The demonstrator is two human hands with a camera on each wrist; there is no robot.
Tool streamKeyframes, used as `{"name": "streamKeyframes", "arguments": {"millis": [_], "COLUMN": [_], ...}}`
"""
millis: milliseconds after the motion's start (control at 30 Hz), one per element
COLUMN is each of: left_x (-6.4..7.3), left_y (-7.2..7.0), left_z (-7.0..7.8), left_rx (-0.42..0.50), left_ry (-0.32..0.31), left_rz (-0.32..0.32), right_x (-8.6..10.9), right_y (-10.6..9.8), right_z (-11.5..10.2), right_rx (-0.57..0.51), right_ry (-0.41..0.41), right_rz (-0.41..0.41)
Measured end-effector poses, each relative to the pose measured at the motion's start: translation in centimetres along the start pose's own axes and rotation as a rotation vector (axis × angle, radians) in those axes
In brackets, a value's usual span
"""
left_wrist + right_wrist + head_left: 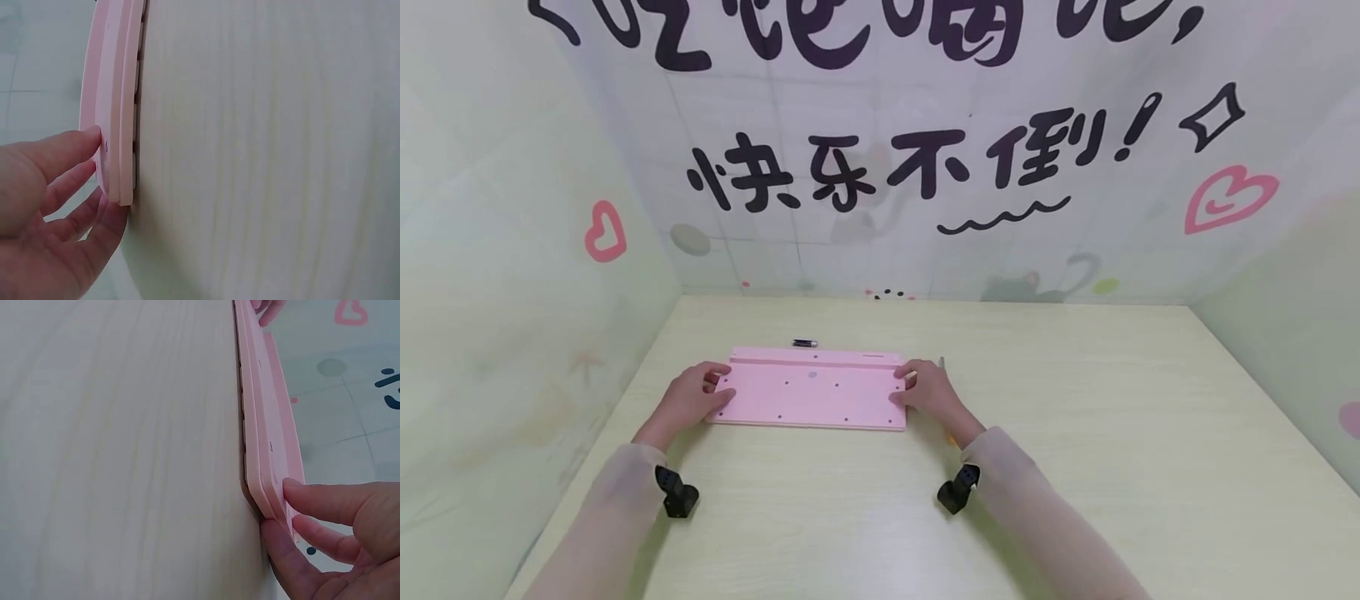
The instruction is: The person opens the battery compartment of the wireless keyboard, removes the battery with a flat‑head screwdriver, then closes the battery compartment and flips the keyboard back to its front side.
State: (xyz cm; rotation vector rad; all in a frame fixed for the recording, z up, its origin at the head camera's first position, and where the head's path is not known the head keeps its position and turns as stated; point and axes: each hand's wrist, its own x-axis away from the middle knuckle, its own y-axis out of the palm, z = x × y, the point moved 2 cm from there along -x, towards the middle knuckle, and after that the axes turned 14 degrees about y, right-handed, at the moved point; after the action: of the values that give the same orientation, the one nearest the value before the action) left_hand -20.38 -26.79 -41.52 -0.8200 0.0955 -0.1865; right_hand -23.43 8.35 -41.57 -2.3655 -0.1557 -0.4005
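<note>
A pink keyboard (812, 402) lies with its underside up on the table, dotted with several small screw holes. Pale keys (135, 125) show along its lower edge in the left wrist view, close to the table top. My left hand (691, 395) grips its left end, thumb on the upturned underside and fingers at the edge. At the opposite end, my right hand (931, 390) holds the keyboard in the same way, with the thumb on top. Fingers of both hands partly cover the two short ends.
A small dark battery (805, 342) lies just behind the keyboard. Beside the right hand is a thin tool with a grey shaft (942, 363) and an orange part (951, 439), mostly hidden by that hand. Printed cloth walls (880, 250) enclose the table's back and sides.
</note>
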Motion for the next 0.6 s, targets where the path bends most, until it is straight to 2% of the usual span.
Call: {"name": "streamKeyframes", "arguments": {"millis": [267,433,600], "left_x": [0.1,0.1,0.3], "left_y": [0.4,0.3,0.2], "left_z": [-0.6,-1.0,-1.2], "left_rx": [0.059,0.078,0.097], "left_ry": [-0.040,-0.039,-0.046], "left_rz": [0.045,0.075,0.088], "right_x": [-0.3,-0.3,-0.3], "right_y": [0.1,-0.1,-0.2], "right_z": [0.2,0.0,0.0], "right_rx": [-0.032,-0.041,-0.098], "right_ry": [0.028,0.046,0.077], "right_rz": [-0.015,-0.020,-0.035]}}
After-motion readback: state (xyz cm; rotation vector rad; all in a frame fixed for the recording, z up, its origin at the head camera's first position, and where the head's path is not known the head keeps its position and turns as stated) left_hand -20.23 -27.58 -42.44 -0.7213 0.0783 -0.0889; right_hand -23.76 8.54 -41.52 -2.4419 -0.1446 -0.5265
